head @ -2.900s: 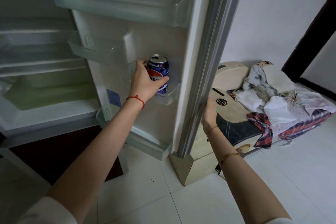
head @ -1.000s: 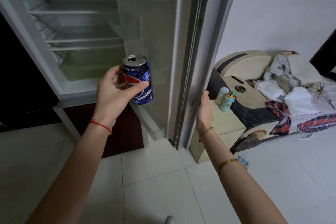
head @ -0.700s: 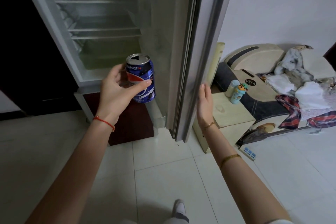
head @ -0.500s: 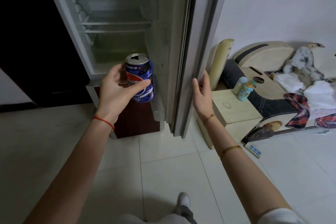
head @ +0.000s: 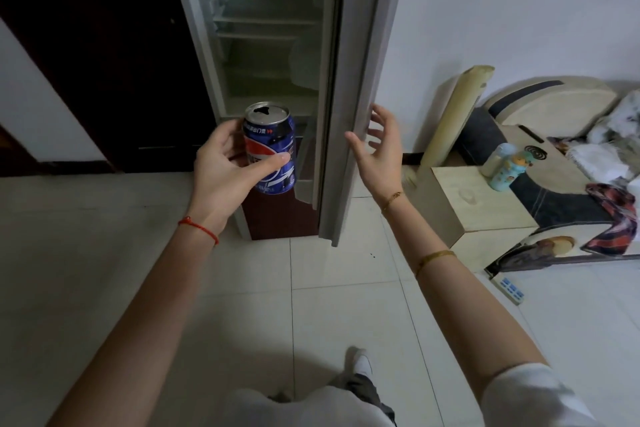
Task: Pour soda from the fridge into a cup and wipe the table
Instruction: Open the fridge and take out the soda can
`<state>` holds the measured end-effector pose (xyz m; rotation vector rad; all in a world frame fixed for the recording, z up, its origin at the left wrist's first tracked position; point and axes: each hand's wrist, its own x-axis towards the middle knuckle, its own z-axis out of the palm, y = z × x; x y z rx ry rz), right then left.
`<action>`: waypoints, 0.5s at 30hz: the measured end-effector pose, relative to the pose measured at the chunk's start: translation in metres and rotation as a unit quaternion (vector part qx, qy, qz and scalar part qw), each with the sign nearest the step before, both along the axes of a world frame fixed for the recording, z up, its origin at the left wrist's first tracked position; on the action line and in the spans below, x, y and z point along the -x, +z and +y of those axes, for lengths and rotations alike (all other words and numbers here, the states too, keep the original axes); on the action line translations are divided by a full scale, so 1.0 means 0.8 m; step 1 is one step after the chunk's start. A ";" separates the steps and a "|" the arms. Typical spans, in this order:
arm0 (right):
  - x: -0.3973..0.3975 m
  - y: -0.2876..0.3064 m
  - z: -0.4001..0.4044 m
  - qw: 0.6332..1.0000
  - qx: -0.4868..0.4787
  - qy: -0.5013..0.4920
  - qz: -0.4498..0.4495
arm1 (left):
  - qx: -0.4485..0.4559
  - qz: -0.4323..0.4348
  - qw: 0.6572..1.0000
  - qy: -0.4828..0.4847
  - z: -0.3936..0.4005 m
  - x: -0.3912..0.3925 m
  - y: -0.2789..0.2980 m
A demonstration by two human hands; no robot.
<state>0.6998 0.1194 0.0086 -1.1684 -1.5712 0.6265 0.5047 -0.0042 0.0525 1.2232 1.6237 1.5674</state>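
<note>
My left hand (head: pixel 221 168) grips a blue soda can (head: pixel 273 149) with a red, white and blue logo; the can is upright and its top is opened. It is held in front of the fridge (head: pixel 263 28), whose shelves show through a narrow gap. The grey fridge door (head: pixel 356 87) stands edge-on, partly swung in. My right hand (head: pixel 379 146) is beside the door's outer edge with fingers spread, just off the door. No cup or table is in view.
A small beige cabinet (head: pixel 474 208) stands right of the door with two small bottles (head: pixel 504 166) on it. Behind it lie cushions and a pile of clothes (head: pixel 606 163). A power strip (head: pixel 509 288) lies on the white tiled floor. My foot (head: pixel 358 362) shows below.
I lifted the can out of the door shelf and stepped back. The door has swung much further shut, and my right hand has come off its edge with fingers spread.
</note>
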 end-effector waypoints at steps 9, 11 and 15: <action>0.076 -0.012 0.021 0.997 -0.012 0.044 -0.056 | 0.003 -0.006 1.000 0.016 -0.015 0.057 -0.016; 0.088 -0.017 0.027 0.995 -0.024 0.061 -0.077 | 0.001 -0.008 1.000 0.023 -0.016 0.066 -0.017; 0.117 -0.021 0.043 0.989 -0.064 0.078 -0.109 | -0.001 -0.009 0.999 0.043 -0.012 0.086 -0.022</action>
